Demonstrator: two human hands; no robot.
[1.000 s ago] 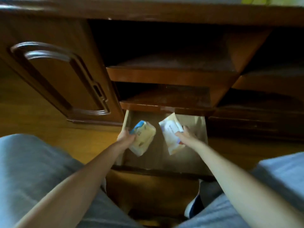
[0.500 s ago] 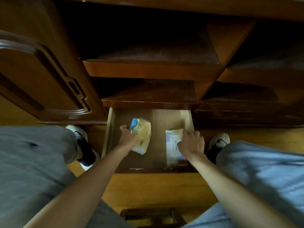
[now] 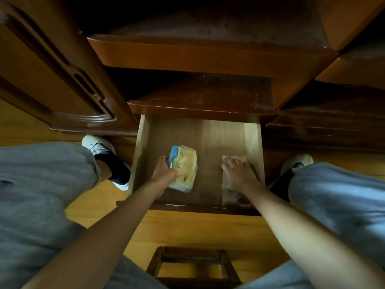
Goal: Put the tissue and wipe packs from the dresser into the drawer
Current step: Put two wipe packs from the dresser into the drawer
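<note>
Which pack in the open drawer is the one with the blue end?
Find the pale wooden drawer pulled out under the dark shelves. In its left half, the left hand holds a yellowish soft pack. Its blue end distinguishes it from the flat whitish pack under the right hand.

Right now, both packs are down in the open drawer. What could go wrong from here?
1. The left hand still grips the yellow wipe pack, which looks tilted; if it stands proud, it may catch the shelf edge on closing.
2. The right hand lies flat on the white tissue pack against the drawer side wall; closing early could pinch fingers.
</note>
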